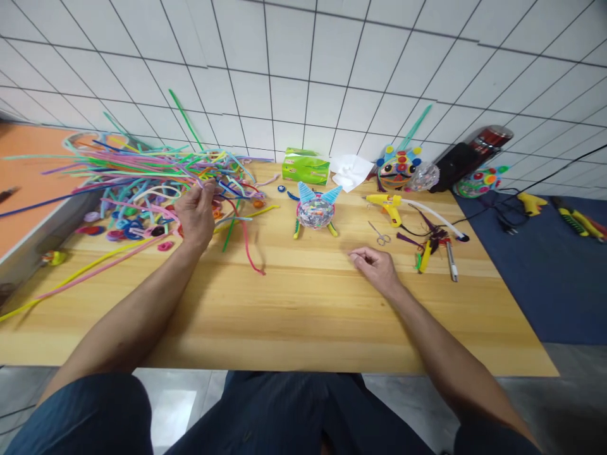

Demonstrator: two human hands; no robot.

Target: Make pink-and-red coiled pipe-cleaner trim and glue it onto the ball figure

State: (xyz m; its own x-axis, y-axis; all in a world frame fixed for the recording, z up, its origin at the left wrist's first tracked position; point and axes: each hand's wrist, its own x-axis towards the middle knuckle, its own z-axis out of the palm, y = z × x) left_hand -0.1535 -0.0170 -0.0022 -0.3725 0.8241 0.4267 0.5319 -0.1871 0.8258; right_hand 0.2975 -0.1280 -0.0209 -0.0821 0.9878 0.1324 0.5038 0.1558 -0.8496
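Observation:
My left hand (196, 212) is closed over the front of a heap of colourful pipe cleaners (156, 165), its thumb and fingers pinched on a pipe cleaner whose colour is hard to make out. Loosely curled on the bare wood lies my right hand (377, 268), with nothing visible in it. Between the hands, farther back, stands a small craft animal (316, 212) with a shiny round body, light blue pointed ears and yellow-green legs. Small scissors (380, 235) rest just beyond my right hand. A red pipe cleaner (247, 249) trails onto the table (284, 316).
Along the tiled wall stand a green tissue pack (306, 169), white paper (351, 172), a decorated craft figure (398, 169) and a dark red flask (490, 140). To the right lie a yellow glue gun (386, 205), a cutter knife (452, 262) and a blue mat (535, 272).

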